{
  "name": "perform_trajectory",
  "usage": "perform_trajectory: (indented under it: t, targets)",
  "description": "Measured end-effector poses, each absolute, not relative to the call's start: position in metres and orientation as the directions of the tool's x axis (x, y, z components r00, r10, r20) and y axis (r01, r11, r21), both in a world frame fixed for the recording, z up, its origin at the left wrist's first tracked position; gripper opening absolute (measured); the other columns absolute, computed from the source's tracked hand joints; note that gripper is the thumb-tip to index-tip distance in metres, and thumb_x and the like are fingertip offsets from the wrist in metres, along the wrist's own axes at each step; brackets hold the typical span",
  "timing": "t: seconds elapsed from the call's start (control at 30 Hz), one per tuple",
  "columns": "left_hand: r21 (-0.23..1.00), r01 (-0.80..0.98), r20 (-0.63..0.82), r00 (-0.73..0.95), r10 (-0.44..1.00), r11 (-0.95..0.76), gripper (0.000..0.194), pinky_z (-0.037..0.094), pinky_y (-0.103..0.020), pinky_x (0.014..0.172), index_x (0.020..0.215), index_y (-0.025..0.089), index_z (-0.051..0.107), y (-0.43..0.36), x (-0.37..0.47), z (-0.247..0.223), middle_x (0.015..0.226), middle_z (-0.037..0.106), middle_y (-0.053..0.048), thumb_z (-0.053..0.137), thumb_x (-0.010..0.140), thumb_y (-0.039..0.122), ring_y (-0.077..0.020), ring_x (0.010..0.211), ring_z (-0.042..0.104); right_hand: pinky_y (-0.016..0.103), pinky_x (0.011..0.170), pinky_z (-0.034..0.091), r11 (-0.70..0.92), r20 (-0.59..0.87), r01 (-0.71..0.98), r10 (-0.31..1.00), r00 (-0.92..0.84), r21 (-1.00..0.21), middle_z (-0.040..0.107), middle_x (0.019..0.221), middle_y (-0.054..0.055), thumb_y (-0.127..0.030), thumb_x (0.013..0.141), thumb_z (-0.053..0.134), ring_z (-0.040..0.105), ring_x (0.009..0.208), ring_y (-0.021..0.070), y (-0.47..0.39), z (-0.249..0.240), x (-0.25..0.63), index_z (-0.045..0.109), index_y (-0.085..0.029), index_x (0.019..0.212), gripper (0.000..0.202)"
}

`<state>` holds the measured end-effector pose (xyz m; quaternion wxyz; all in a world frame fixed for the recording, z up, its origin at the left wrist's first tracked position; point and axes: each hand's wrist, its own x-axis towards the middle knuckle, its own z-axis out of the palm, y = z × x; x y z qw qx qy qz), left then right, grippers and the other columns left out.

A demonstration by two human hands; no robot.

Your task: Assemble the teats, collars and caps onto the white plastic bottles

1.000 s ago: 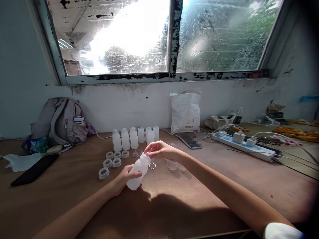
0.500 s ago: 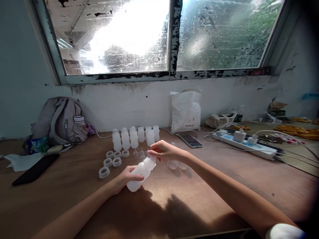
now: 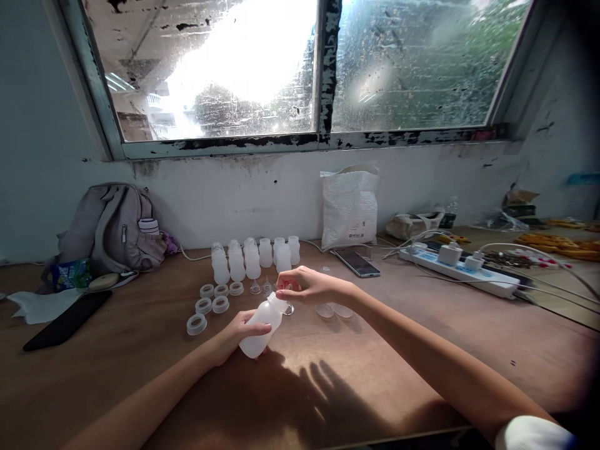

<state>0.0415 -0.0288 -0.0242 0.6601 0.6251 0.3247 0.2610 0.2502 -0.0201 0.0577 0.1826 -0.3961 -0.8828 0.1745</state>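
A frosted white bottle (image 3: 260, 330) leans to the right above the table, with my left hand (image 3: 239, 335) wrapped round its body. At the bottle's mouth my right hand (image 3: 304, 285) has its fingers pinched together; what they hold is too small to make out. A small clear piece (image 3: 289, 309) shows just right of the bottle's neck. Several clear rings (image 3: 220, 304) lie to the left. Behind them stand several bottles (image 3: 237, 262) and white cups (image 3: 294, 250). Clear nipples (image 3: 255, 287) sit between these and my hands. Clear discs (image 3: 344, 310) lie on the right.
On the brown table (image 3: 375, 350), a phone (image 3: 357, 262) and a white power strip (image 3: 469, 275) with cables lie at the right. A white bag (image 3: 349, 209) stands against the wall. At the left are a grey backpack (image 3: 112, 219) and a black slab (image 3: 68, 320).
The bottle has tipped a little more upright in my left hand. My right hand has shifted slightly left at its mouth, and the small clear piece beside the neck now shows.
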Motion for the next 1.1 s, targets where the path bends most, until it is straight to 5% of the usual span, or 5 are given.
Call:
perform_trajectory:
  t: [0.27, 0.47, 0.6, 0.83, 1.1]
  targets:
    - [0.993, 0.082, -0.119, 0.676, 0.727, 0.086, 0.036, 0.041, -0.021, 0.044, 0.097, 0.014, 0.055, -0.029, 0.039, -0.023, 0.074, 0.06, -0.005, 0.062, 0.068, 0.035, -0.0144, 0.056, 0.057, 0.02, 0.043, 0.028, 0.557, 0.126, 0.674, 0.807, -0.577, -0.486, 0.045, 0.044, -0.001, -0.054, 0.083, 0.031, 0.038, 0.041, 0.0067, -0.018, 0.05, 0.246, 0.049, -0.013, 0.053, 0.054]
    - [0.989, 0.089, -0.15, 0.647, 0.747, 0.121, 0.042, 0.042, -0.023, 0.044, 0.098, 0.013, 0.055, -0.031, 0.041, -0.02, 0.073, 0.06, -0.005, 0.063, 0.065, 0.039, -0.0148, 0.056, 0.057, 0.018, 0.045, 0.033, 0.551, 0.058, 0.588, 0.757, -0.651, -0.592, 0.056, 0.062, 0.0, -0.053, 0.076, 0.047, 0.047, 0.051, 0.0086, -0.018, 0.055, 0.252, 0.053, -0.014, 0.082, 0.039]
    - [0.99, 0.101, -0.144, 0.652, 0.744, 0.103, 0.04, 0.041, -0.023, 0.044, 0.095, 0.013, 0.056, -0.032, 0.041, -0.019, 0.071, 0.059, -0.004, 0.064, 0.064, 0.037, -0.0147, 0.054, 0.057, 0.018, 0.045, 0.035, 0.498, 0.018, 0.562, 0.759, -0.651, -0.66, 0.052, 0.057, -0.001, -0.049, 0.079, 0.044, 0.046, 0.048, 0.0083, -0.018, 0.053, 0.25, 0.049, -0.015, 0.072, 0.035]
    - [0.996, 0.082, -0.067, 0.636, 0.769, 0.019, 0.031, 0.043, -0.024, 0.049, 0.088, 0.013, 0.058, -0.037, 0.044, -0.018, 0.068, 0.059, -0.002, 0.064, 0.066, 0.034, -0.0132, 0.054, 0.056, 0.02, 0.043, 0.025, 0.495, 0.121, 0.596, 0.823, -0.555, -0.633, 0.041, 0.05, -0.002, -0.054, 0.079, 0.037, 0.032, 0.045, 0.0064, -0.015, 0.038, 0.242, 0.042, -0.014, 0.051, 0.049]
    - [0.993, 0.062, -0.119, 0.651, 0.75, 0.103, 0.031, 0.041, -0.021, 0.041, 0.091, 0.015, 0.054, -0.028, 0.039, -0.025, 0.07, 0.058, -0.003, 0.06, 0.069, 0.036, -0.014, 0.054, 0.056, 0.02, 0.045, 0.025, 0.558, 0.169, 0.594, 0.795, -0.582, -0.58, 0.041, 0.052, -0.004, -0.051, 0.08, 0.038, 0.033, 0.047, 0.0066, -0.017, 0.041, 0.245, 0.042, -0.016, 0.059, 0.041]
